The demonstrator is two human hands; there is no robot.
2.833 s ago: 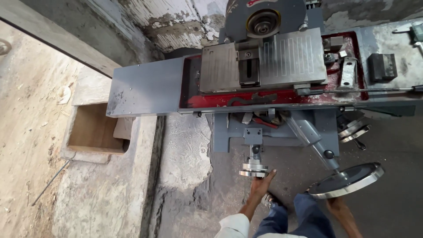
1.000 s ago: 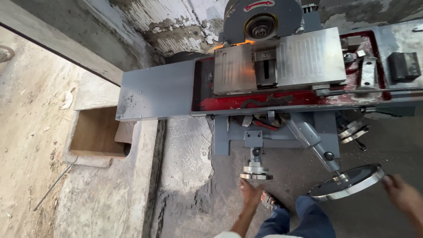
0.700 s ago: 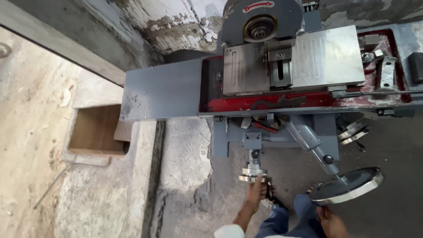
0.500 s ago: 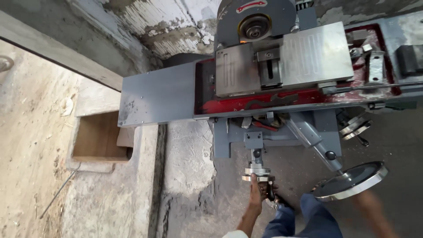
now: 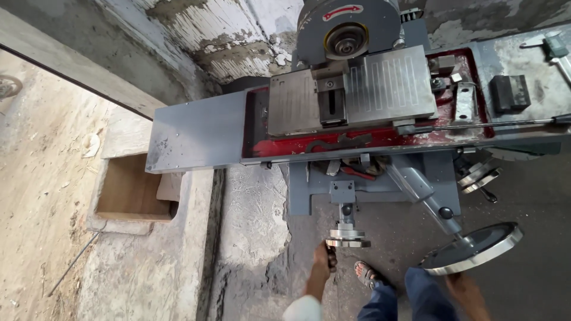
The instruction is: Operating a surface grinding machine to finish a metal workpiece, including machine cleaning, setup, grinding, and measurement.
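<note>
I stand at a grey surface grinder with a red-lined table (image 5: 380, 137). My left hand (image 5: 324, 260) grips the handle of the small handwheel (image 5: 347, 236) below the machine's front. My right hand (image 5: 465, 288) is on the lower rim of the large steel handwheel (image 5: 473, 248) at the right. On the ribbed magnetic chuck (image 5: 380, 83) a small dark block (image 5: 332, 106) sits under the grinding wheel (image 5: 347, 40) in its grey guard.
A square wooden-lined pit (image 5: 134, 190) opens in the concrete floor at the left. A wrench (image 5: 339, 142) lies on the red table edge. A dark block (image 5: 509, 93) and clamps rest at the table's right. My sandalled foot (image 5: 367, 274) is below.
The machine table has slid back and forth under the grinding wheel. My right hand has gone round with the big handwheel; my left stays on the small one.
</note>
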